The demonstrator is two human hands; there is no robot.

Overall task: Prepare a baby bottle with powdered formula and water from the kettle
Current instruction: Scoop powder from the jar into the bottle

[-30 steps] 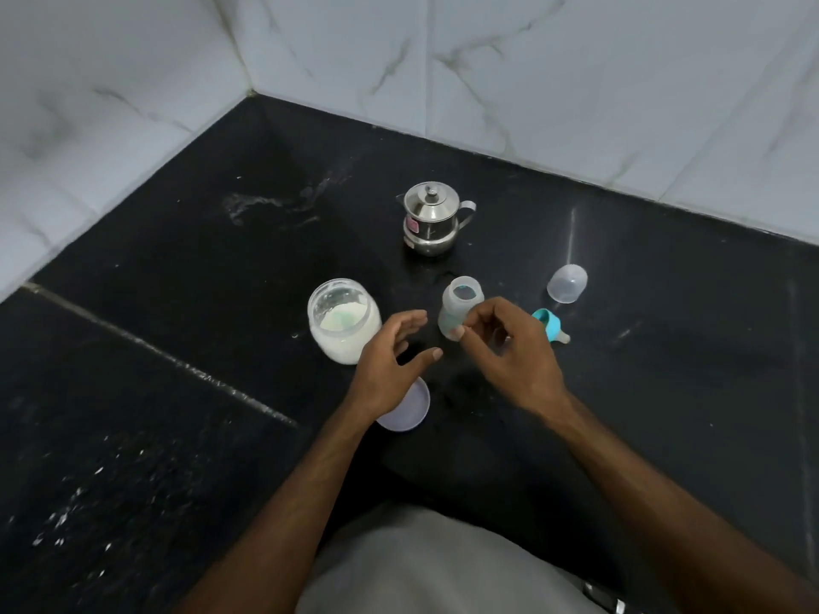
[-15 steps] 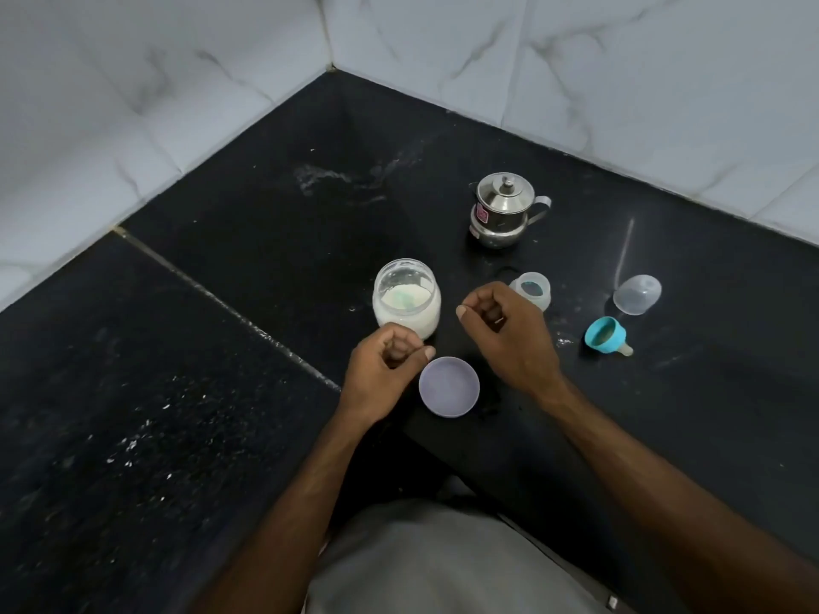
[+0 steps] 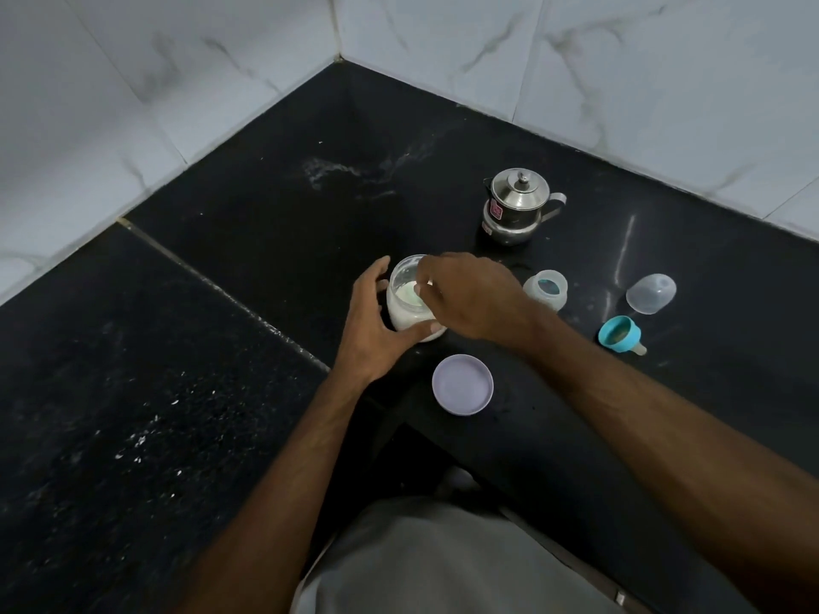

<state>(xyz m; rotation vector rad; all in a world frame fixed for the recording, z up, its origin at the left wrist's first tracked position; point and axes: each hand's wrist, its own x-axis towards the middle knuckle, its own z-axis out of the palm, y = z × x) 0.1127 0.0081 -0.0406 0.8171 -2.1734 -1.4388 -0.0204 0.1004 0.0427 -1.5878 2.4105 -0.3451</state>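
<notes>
Both hands have moved up to the formula jar [image 3: 410, 303] at frame centre. Left hand [image 3: 376, 330] cups its side, thumb along the base; right hand [image 3: 469, 294] hovers over its mouth, fingertips pinched on something I cannot identify. Open bottle [image 3: 546, 289] stands just right of them.

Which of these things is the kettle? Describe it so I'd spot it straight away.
On the black counter, look toward the far corner of the white marble walls. The kettle stands there, behind the open baby bottle. It is the only shiny metal thing, with a knobbed lid and side handle.
</notes>
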